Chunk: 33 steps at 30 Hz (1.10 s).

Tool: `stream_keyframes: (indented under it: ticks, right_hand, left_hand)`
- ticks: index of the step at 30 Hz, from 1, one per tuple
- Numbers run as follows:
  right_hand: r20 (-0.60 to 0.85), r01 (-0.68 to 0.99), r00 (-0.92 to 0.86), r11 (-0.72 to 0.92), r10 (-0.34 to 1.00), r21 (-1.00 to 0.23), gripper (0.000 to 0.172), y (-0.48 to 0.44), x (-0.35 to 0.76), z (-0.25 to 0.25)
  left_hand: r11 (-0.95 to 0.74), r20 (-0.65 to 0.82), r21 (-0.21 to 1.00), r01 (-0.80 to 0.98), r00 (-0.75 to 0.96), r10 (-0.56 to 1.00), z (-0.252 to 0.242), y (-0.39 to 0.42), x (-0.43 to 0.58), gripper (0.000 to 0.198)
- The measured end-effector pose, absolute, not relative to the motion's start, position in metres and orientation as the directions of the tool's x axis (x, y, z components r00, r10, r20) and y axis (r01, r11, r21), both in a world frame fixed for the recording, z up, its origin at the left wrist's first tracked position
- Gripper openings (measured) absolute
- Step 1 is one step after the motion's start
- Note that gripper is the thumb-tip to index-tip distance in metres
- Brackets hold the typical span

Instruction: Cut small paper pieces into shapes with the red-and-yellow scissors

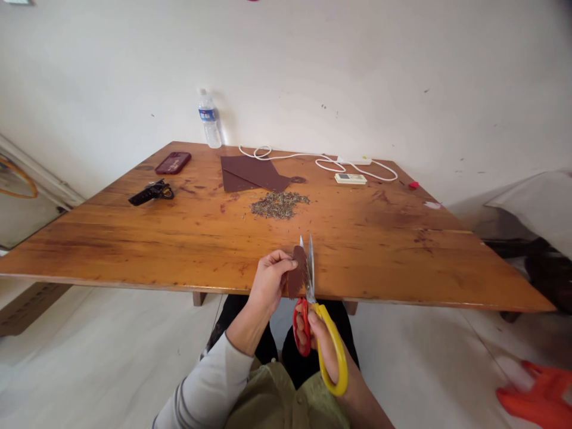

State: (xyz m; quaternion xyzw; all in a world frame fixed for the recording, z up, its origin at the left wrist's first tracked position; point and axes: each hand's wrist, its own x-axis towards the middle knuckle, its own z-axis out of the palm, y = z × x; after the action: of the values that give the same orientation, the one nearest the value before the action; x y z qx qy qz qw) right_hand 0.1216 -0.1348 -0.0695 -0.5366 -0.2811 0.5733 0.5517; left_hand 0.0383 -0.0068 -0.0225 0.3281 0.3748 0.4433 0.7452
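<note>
My left hand (269,279) pinches a small brown paper strip (297,273) over the near edge of the wooden table (179,238). The strip's right side is cut into a fringe. My right hand (325,345) grips scissors (313,316) with one red and one yellow handle; the blades point up along the strip's right edge. A heap of small cut scraps (277,204) lies on the table beyond, with brown paper sheets (250,172) behind it.
A water bottle (210,120) stands at the back by the wall. A dark red phone (173,162) and a black tool (151,192) lie at left. A white cable (313,158), a small white device (351,178) and a red cap (413,185) are at right.
</note>
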Motion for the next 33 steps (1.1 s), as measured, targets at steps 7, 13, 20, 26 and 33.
stream_keyframes:
  ticks: [7, 13, 20, 26, 33]
  right_hand:
    - [-0.329, -0.453, 0.175, -0.221, 0.928, -0.864, 0.063, -0.129, 0.117, -0.082]
    - [-0.403, -0.542, 0.170, -0.256, 0.899, -0.801, 0.070, -0.127, 0.113, -0.082]
    - [-0.359, -0.492, 0.178, -0.233, 0.916, -0.839, 0.067, -0.127, 0.118, -0.083]
    - [-0.282, -0.363, 0.179, -0.204, 0.942, -0.909, 0.060, -0.131, 0.122, -0.081]
    - [-0.270, -0.338, 0.218, -0.187, 0.938, -0.922, 0.066, -0.132, 0.120, -0.081]
  left_hand:
    - [0.414, -0.282, 0.820, -0.395, 0.350, 0.893, -0.021, -0.007, 0.039, 0.021]
    - [0.423, -0.297, 0.810, -0.407, 0.337, 0.893, -0.020, -0.008, 0.039, 0.021]
    - [0.413, -0.293, 0.810, -0.415, 0.323, 0.900, -0.021, -0.008, 0.038, 0.022]
    - [0.410, -0.291, 0.805, -0.429, 0.318, 0.902, -0.023, -0.007, 0.039, 0.024]
    - [0.419, -0.291, 0.805, -0.420, 0.336, 0.896, -0.019, -0.007, 0.039, 0.021]
